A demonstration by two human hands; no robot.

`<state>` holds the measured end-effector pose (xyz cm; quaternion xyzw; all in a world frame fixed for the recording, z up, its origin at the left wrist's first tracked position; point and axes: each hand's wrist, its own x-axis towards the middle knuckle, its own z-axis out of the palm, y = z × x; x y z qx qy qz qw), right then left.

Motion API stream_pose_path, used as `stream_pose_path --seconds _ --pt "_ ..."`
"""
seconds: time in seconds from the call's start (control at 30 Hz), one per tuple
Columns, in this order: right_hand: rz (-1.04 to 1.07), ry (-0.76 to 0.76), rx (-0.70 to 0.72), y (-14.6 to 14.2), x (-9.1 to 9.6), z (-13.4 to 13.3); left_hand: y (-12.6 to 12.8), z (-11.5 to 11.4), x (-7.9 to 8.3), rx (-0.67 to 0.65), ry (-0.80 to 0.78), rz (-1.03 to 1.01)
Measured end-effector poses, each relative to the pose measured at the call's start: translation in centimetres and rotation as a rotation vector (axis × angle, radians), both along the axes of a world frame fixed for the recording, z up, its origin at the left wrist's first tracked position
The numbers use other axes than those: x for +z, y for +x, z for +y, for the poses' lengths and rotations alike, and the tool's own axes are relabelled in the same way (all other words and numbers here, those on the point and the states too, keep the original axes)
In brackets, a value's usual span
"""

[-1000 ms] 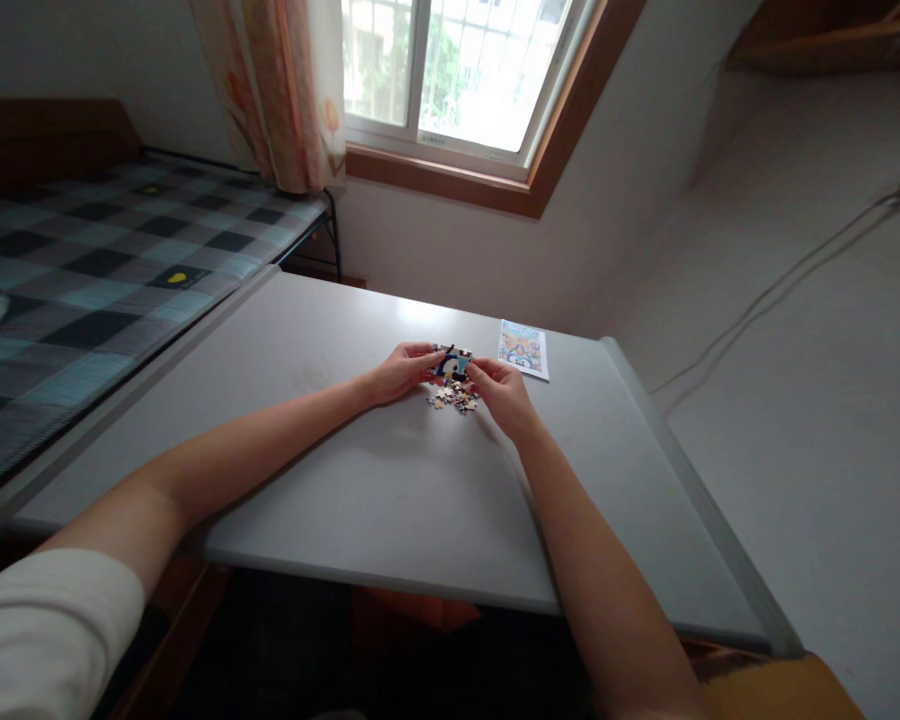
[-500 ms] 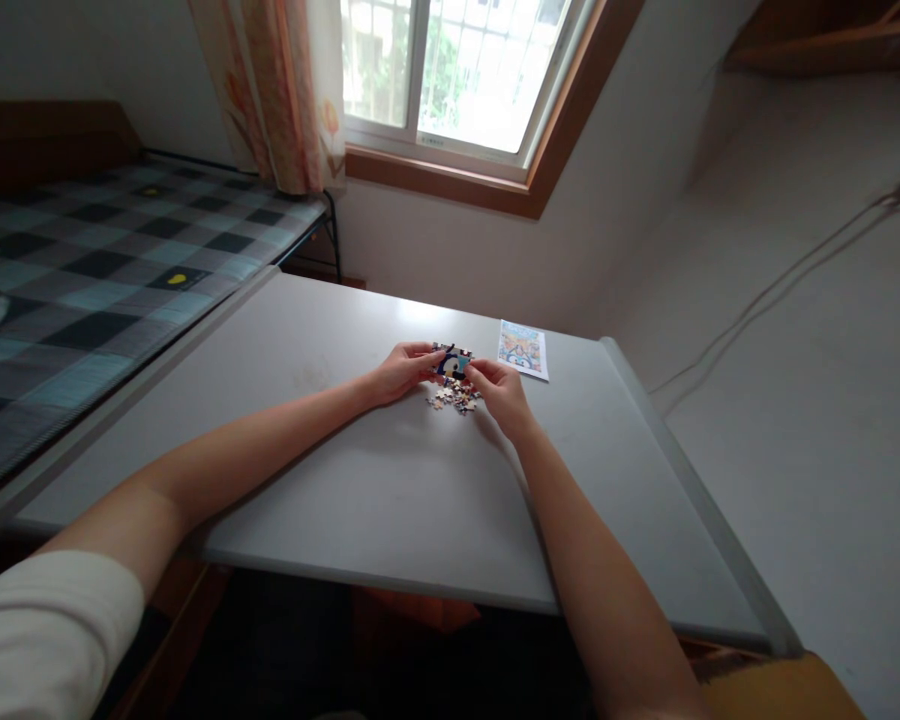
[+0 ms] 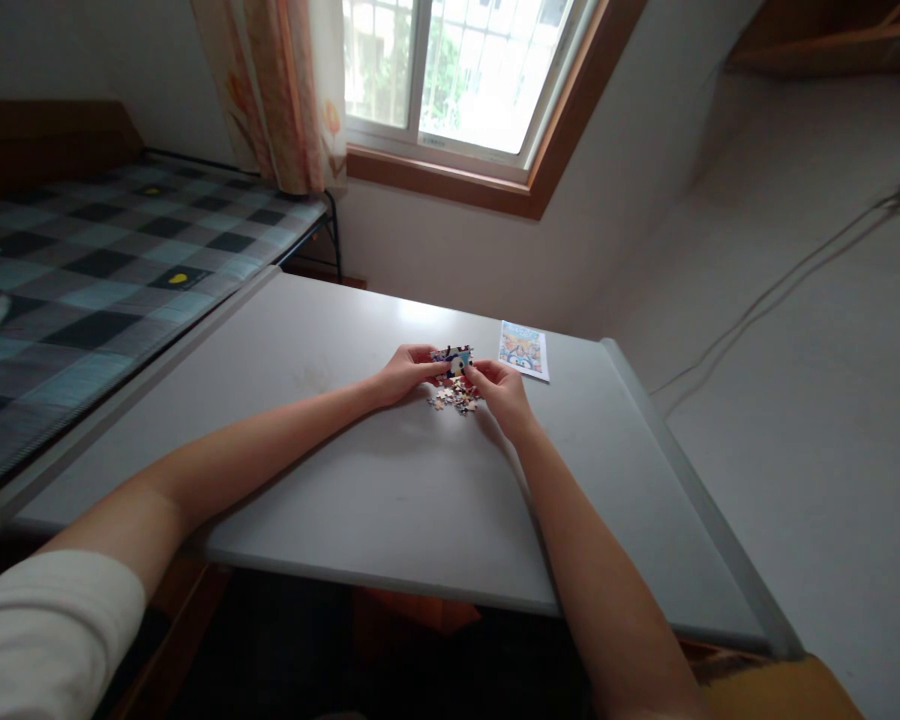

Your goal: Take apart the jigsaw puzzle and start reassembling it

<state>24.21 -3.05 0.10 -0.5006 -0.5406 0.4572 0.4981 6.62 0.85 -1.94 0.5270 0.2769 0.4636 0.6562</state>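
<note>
Between my two hands is a small joined section of jigsaw puzzle (image 3: 457, 360), dark blue, white and light blue, held just above the table. My left hand (image 3: 412, 370) pinches its left side, with the thumb on top. At its right edge, the thumb and fingers of my right hand (image 3: 497, 388) are closed on it. Loose jigsaw pieces (image 3: 454, 398) lie in a small heap right below the section, some showing pale sides and some coloured. My fingers partly hide the section and the back of the heap.
A printed picture card (image 3: 523, 350) lies on the grey table (image 3: 390, 500) beyond my right hand. To the left is a bed with a checked mattress (image 3: 112, 250). A window (image 3: 465, 75) and a curtain (image 3: 285, 90) are ahead; a cable (image 3: 780, 275) runs along the right wall.
The puzzle section has tilted slightly in my hands, and my left thumb has shifted a little on it. The heap and the card are where they were.
</note>
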Motion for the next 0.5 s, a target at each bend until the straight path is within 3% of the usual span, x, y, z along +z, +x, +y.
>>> stream_pose_path --seconds 0.27,0.4,0.5 --pt "-0.141 0.082 0.097 -0.08 -0.19 0.03 -0.03 -0.71 0.51 0.01 0.139 0.197" --pt "-0.277 0.17 0.057 -0.28 -0.01 -0.2 0.16 -0.84 0.82 0.084 0.215 0.293" --pt "-0.391 0.239 -0.001 -0.47 0.11 -0.43 0.37 -0.81 0.84 0.087 0.182 0.294"
